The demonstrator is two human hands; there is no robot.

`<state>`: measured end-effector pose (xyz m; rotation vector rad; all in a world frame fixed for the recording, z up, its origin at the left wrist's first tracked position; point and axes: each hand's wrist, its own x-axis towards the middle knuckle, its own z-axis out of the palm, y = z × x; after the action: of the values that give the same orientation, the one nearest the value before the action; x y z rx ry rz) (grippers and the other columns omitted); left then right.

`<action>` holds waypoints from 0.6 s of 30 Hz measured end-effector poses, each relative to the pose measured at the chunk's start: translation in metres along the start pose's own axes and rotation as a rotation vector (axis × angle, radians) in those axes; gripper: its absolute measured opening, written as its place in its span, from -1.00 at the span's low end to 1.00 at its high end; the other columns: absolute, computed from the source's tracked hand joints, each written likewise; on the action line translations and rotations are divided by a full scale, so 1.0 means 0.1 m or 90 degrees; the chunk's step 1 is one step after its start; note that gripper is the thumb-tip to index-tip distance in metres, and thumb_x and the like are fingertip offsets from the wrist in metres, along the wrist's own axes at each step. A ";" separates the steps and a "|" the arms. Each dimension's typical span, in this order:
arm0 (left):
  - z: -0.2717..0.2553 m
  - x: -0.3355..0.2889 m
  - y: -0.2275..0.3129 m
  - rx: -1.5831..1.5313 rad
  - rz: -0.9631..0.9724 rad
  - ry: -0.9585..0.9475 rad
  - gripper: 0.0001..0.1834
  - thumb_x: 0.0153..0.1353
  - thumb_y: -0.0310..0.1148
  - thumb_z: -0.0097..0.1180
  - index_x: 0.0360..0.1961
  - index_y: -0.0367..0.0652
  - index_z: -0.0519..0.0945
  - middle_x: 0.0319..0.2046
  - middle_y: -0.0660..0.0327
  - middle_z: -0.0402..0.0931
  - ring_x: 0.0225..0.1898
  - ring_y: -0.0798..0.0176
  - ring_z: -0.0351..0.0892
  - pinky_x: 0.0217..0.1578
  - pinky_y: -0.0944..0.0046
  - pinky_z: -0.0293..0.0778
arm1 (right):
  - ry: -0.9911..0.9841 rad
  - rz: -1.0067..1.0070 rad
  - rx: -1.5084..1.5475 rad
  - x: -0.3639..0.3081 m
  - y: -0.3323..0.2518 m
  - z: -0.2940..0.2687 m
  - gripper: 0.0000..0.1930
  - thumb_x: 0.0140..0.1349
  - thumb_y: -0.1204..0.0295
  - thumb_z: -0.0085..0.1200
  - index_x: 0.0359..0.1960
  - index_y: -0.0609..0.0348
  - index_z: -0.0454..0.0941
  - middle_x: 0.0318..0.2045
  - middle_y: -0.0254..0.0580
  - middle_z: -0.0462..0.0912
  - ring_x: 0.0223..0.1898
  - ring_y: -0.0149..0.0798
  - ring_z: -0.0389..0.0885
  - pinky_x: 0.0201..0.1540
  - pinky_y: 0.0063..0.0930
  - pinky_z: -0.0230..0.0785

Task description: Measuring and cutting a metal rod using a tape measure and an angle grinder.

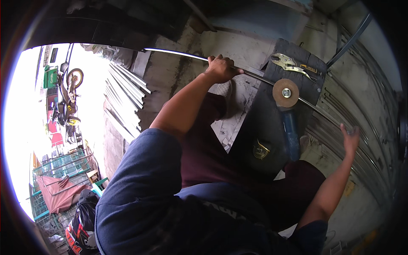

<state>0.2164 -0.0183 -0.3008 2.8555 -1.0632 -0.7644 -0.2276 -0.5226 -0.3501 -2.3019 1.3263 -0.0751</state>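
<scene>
A long, thin shiny metal tube (pixel 176 52) runs across in front of me, sloping down to the right. My left hand (pixel 222 69) is closed around it left of the dark board (pixel 250 129). An angle grinder (pixel 290 131) lies on the board, its round brown disc (pixel 280 97) hiding part of the tube. My right hand (pixel 351 139) is by the tube's right stretch, thumb and fingers apart; whether it touches the tube is unclear. Locking pliers (pixel 285 63) rest at the board's far end. A black and yellow tape measure (pixel 261 149) sits near my knees.
Several long metal tubes (pixel 335 110) lie on the floor beyond the board's right side. A stack of pale metal lengths (pixel 123 93) stands at the left. A parked motorcycle (pixel 66 100) and a green wire rack (pixel 63 163) are farther left in bright light.
</scene>
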 end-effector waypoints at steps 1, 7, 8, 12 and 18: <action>-0.01 0.01 -0.01 -0.007 0.001 0.035 -0.20 0.34 0.49 -0.06 -0.06 -0.06 0.78 0.10 0.20 0.66 0.34 0.02 0.35 0.37 -0.22 0.01 | -0.018 0.007 -0.011 0.06 0.03 -0.01 -0.07 -0.03 -0.30 0.51 0.04 0.32 0.46 -0.18 -0.05 0.58 -0.16 -0.08 0.54 0.09 -0.17 0.41; -0.08 0.10 -0.11 0.010 -0.011 0.026 -0.12 0.29 0.57 -0.10 -0.02 -0.04 0.78 0.09 0.21 0.68 0.36 0.03 0.35 0.38 -0.22 0.04 | 0.007 -0.014 -0.067 0.09 -0.12 0.03 -0.15 -0.04 -0.30 0.52 -0.17 0.27 0.42 -0.29 -0.11 0.54 -0.25 -0.12 0.51 -0.05 -0.13 0.42; -0.07 0.12 -0.09 0.020 -0.012 0.010 -0.11 0.29 0.58 -0.11 -0.01 -0.04 0.78 0.10 0.20 0.68 0.37 0.03 0.35 0.38 -0.24 0.04 | 0.003 -0.023 -0.052 0.08 -0.15 0.05 -0.16 -0.05 -0.30 0.52 -0.21 0.25 0.42 -0.31 -0.13 0.54 -0.27 -0.13 0.52 -0.06 -0.13 0.42; -0.14 0.07 -0.21 0.035 -0.048 0.016 -0.14 0.28 0.55 -0.04 0.12 -0.02 0.73 0.16 0.08 0.65 0.40 -0.01 0.39 0.41 -0.35 0.02 | -0.060 -0.001 -0.035 -0.04 -0.47 0.07 -0.13 -0.11 -0.35 0.52 -0.20 0.23 0.44 -0.36 -0.16 0.58 -0.26 -0.15 0.58 -0.05 -0.17 0.42; -0.20 0.10 -0.21 0.020 -0.014 -0.008 -0.17 0.25 0.49 0.08 0.05 -0.09 0.74 0.08 -0.02 0.66 0.28 -0.08 0.51 0.39 -0.24 0.10 | -0.053 0.040 -0.096 -0.26 -0.74 -0.17 -0.09 -0.10 -0.35 0.49 -0.06 0.21 0.41 -0.19 -0.01 0.72 -0.06 0.04 0.70 0.25 0.11 0.23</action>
<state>0.2445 -0.0115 -0.2912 2.8966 -1.0573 -0.7744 -0.1867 -0.4764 -0.2988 -2.3563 1.4021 0.1441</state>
